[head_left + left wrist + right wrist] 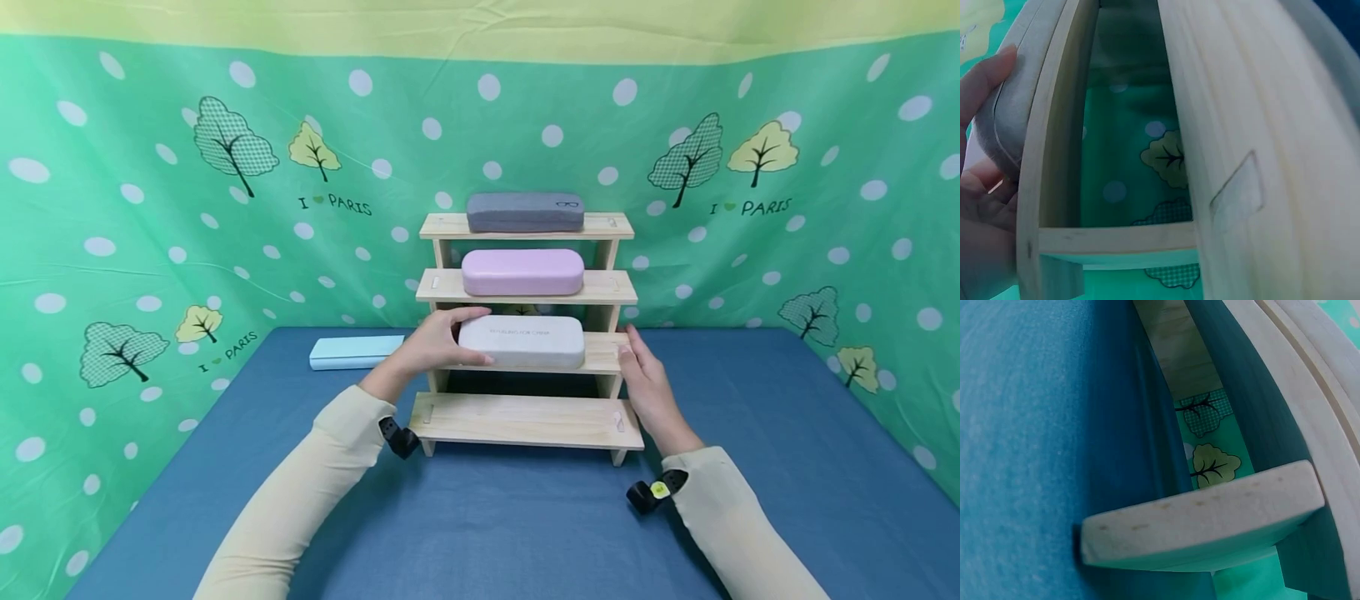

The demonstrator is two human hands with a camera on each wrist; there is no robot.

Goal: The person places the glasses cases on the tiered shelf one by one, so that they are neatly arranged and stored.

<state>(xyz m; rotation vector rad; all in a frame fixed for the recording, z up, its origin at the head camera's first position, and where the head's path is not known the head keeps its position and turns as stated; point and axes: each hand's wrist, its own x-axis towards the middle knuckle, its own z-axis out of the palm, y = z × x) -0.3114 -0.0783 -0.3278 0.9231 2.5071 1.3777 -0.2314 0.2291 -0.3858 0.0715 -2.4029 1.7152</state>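
Observation:
A pale grey glasses case [521,341] with small lettering on its lid lies on the second-lowest step of a wooden tiered stand [517,417]. My left hand [435,342] grips the left end of this case, thumb on the front and fingers behind. In the left wrist view, the grey case [1019,87] shows between the fingers and thumb. Beside the right end of the same step, my right hand [651,387] has its fingers extended against the stand's edge. The right wrist view shows the wooden stand [1204,512] but not the hand.
A lilac case [522,272] sits one step higher, and a dark grey glasses case [525,212] occupies the top step. Left of the stand, a light blue case [352,352] lies on the blue tabletop [480,525]. A green patterned cloth [517,108] hangs behind.

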